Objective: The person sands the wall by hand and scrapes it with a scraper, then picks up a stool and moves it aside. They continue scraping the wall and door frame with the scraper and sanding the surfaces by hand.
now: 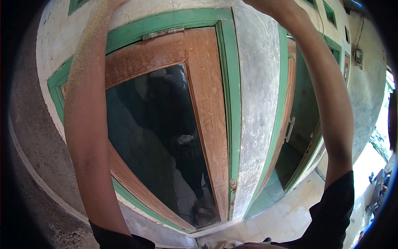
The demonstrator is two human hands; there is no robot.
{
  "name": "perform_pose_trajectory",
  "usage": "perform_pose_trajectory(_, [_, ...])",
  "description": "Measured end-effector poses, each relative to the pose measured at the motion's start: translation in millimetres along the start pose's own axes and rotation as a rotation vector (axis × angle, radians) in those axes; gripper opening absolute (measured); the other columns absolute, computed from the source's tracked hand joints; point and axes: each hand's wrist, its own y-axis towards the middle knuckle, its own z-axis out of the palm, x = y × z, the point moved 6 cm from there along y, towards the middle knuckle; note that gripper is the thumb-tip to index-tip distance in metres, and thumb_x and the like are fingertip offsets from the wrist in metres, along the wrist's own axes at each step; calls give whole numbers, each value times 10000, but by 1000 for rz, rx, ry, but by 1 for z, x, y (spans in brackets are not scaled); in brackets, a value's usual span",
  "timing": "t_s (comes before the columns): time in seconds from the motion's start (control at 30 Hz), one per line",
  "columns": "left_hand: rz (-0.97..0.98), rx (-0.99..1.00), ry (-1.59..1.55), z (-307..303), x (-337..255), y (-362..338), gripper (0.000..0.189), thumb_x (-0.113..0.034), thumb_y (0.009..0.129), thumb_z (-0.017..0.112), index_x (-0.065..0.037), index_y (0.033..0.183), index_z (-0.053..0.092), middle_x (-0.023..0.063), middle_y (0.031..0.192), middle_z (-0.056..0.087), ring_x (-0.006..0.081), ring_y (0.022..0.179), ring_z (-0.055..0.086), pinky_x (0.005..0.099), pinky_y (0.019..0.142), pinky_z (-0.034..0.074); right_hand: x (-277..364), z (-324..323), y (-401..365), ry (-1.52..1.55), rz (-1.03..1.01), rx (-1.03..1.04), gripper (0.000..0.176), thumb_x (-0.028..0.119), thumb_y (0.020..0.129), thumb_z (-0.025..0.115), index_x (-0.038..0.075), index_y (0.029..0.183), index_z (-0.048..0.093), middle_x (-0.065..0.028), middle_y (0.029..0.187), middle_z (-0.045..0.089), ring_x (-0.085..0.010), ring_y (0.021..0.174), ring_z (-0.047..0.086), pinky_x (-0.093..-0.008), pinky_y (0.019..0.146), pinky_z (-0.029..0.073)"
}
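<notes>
Both my arms are raised, and my hands lie beyond the top edge of the head view, so their fingers and anything in them are hidden. My left forearm [86,112] reaches up in front of the left part of a window, its upper part speckled with pale yellowish dust. On the right, my right forearm [321,70] bends upward and inward past a doorway. Between the arms is the brown wooden window sash [205,91] with a dark glass pane [153,120], set in a green frame [226,54]. A metal hinge [163,33] joins the sash top to the frame.
A grey-white wall strip [259,91] separates the window from an open doorway with a wooden door [289,89] and a pale handle [290,129]. Light floor tiles [286,218] lie below. A small meter box [358,59] hangs on the right wall.
</notes>
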Motion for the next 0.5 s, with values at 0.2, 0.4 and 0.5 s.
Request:
perform_pose_trajectory(0.2, [-80,19,-91,-7,-3,6,239,-172,1024,441,-53,1091,638,170,1123,663,324,1069,682,482,868,559,0,-6,6,-58,13,52,244,178,998,581,-47,964,670,-234,927,695,-330,894,675,-440,784,542])
perform_pose_trajectory(0.4, [-94,121,-92,-7,-3,1,263,-180,1029,433,-50,1110,647,173,1126,664,328,1079,679,492,899,547,-4,23,11,25,4,-85,265,174,1015,528,-53,972,657,-271,923,689,-364,823,702,-466,720,556])
perform_pose_trajectory(0.5, [-83,66,-66,-8,-3,6,263,-189,1028,436,-54,1098,650,173,1127,665,330,1076,679,493,891,549,4,11,26,38,73,-54,295,190,1039,484,-50,983,646,-270,934,690,-377,871,699,-470,761,555])
